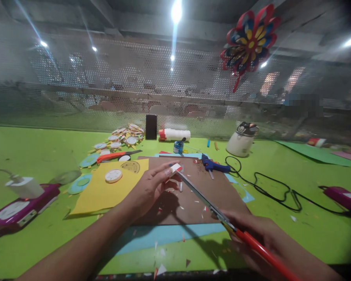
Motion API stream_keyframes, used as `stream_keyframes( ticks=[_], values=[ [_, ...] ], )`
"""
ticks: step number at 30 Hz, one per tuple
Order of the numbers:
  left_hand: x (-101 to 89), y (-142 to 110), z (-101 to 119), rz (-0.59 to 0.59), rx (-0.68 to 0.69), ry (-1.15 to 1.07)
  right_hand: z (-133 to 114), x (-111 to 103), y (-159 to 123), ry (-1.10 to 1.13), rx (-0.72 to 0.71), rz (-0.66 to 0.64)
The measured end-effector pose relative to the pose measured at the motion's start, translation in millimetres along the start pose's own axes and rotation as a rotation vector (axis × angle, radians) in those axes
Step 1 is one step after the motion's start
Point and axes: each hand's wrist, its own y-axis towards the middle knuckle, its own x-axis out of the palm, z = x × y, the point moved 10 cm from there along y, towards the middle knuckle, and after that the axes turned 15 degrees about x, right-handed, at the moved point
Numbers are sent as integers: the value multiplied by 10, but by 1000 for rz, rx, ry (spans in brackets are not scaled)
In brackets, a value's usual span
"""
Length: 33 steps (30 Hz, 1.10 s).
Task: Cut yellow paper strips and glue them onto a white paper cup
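Note:
My left hand (152,185) pinches a small white and red piece of paper (175,169) between thumb and fingers, above the brown sheet (216,191). My right hand (260,234) is wrapped round red-handled scissors (200,195). Their long metal blades reach up and left, with the tips at the edge of the paper piece. Tiny white and red paper scraps lie scattered on the brown sheet below. Right of the left hand's fingertips, a blue glue gun (215,165) rests at the sheet's far right corner.
Left lies yellow paper (93,191) bearing a round white disc (114,176); beyond are an orange-handled cutter (112,156) and a pile of discs (131,132). A phone (151,127), blue jar (178,146) and kettle (241,141) stand behind. Power strips (23,208) and a black cable (269,183) flank the sheet.

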Motion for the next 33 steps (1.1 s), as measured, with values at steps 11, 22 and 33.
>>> stream_keyframes(
  ticks=[11,22,33],
  values=[
    [16,9,-1,-22,17,6,33,-37,-26,-14,-9,7],
    [38,1,-9,-33,-10,-10,-63,-39,-46,-101,-53,48],
    [32,12,-4,-57,21,9,-28,72,-59,-246,-114,-27]
  ],
)
